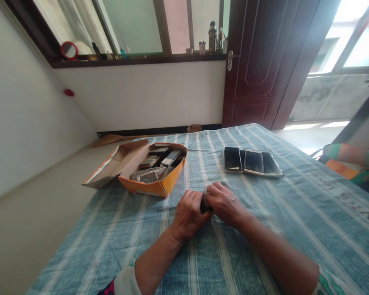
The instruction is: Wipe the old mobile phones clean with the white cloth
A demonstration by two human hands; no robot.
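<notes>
Red rims the round mirror [69, 50] at far left, set on the window ledge [135, 61] behind the work area. Next, an orange-sided cardboard box [174, 177] stands on a blue, white-striped cloth [153, 250], its lid [110, 164] folded back to the left; mobile phones [151, 161] lie heaped inside, overlapping too closely to be counted. The box lies near the left hand [188, 215], beyond it and to its left. At centre, over the cloth, a small dark object [204, 203] sits between the two hands. The left hand's fingers are curled around its left side; those of the right hand [223, 200] are bent and closed upon it from the right. Its long axis and the direction of its face cannot be determined, as the hands cover most of it. A pale scrap [207, 188] shows at the right fingertips, and a grey edge [227, 187] emerges beyond the right knuckles; whether either belongs to the object is unclear. Farther right, beyond the right hand and apart from it, a black-screened phone [233, 158], a pale-framed phone [253, 162] and a partly covered dark device [269, 164] lie side by side, overlapping. At far right, a multicoloured item [341, 164] is cut off by the margin.
</notes>
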